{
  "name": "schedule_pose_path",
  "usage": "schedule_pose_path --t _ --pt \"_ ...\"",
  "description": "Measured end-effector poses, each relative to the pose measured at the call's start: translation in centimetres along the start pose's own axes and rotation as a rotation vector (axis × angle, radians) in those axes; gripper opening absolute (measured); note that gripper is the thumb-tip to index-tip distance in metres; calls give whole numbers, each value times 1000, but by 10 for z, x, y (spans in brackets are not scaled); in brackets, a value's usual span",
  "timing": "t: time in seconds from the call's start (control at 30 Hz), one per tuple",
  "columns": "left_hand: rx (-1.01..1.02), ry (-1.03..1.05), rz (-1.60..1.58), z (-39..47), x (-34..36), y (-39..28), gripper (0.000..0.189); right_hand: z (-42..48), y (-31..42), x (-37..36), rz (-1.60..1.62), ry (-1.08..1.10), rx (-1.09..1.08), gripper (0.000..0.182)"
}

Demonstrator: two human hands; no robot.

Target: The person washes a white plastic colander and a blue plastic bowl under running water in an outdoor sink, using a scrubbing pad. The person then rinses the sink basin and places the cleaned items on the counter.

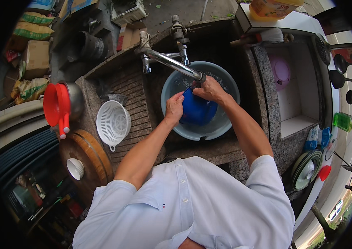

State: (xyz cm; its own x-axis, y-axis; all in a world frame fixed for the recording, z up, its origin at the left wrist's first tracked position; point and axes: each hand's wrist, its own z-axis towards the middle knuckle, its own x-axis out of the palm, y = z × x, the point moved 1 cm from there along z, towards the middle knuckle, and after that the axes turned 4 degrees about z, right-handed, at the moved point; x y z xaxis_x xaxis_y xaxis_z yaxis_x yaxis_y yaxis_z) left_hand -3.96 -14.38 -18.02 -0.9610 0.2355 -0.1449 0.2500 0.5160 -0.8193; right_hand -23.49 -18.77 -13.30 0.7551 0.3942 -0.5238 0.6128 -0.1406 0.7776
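My left hand (174, 106) grips the near-left rim of a blue plastic basin (197, 109), thumb on top. My right hand (208, 90) is at the far rim of that basin, just under the outlet of a chrome swivel faucet (173, 61); its fingers curl over the edge and are partly hidden, so I cannot tell how firmly they close. The blue basin is tilted inside a larger grey-blue plastic tub (225, 124) that holds water and stands in the stone sink. Splashes and bubbles show beyond my hands.
A white plastic colander (113, 121) lies on the ribbed stone drainboard (135, 102). Farther left are red plastic strainers (54, 104), a metal bowl and a round wooden chopping board (92, 155) bearing a white bowl (75, 168). At the right, a brush (266, 36) rests near the sink's wall.
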Motion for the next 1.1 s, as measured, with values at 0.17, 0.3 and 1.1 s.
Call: schedule_pose_path --t 0.17,0.3,1.1 --pt "44 53 202 -8 10 0 28 -15 -23 9 60 -26 85 35" --pt "124 75 136 -12 0 -4 27 -27 -102 14 337 -56 509 42" --pt "-191 -445 77 -3 -7 10 74 -39 -14 90 227 -610 -31 23"
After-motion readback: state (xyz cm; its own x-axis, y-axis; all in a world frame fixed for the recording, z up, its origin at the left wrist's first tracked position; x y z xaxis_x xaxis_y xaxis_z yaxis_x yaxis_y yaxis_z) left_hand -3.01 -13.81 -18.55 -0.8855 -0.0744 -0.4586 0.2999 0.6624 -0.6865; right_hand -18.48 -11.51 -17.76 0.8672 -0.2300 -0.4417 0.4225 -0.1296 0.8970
